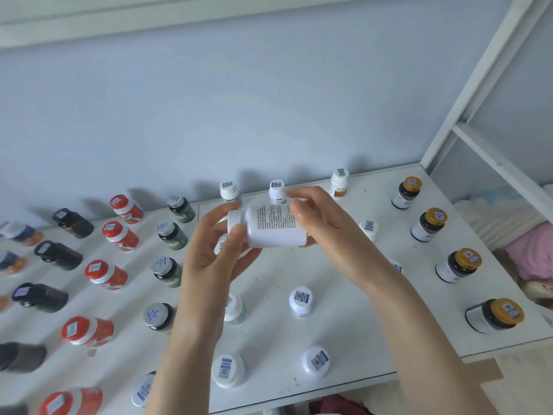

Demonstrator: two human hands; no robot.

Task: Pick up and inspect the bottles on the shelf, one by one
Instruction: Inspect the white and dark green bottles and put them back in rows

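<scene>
A white bottle [270, 226] with small black print on its label lies sideways in the air above the white shelf [344, 295], cap to the left. My left hand [215, 250] grips its cap end between thumb and fingers. My right hand [323, 223] holds the bottle's base end, fingers curled over the top. Several more white-capped bottles [301, 301] stand on the shelf below and behind my hands, each with a barcode sticker on its lid.
Rows of bottles fill the shelf: red-capped ones [106, 274], black ones [42, 296] and silver-capped green ones [167, 271] on the left, gold-capped dark ones [459, 265] on the right. A white frame post [466, 94] rises at the right; a pink cloth [535, 253] lies beyond.
</scene>
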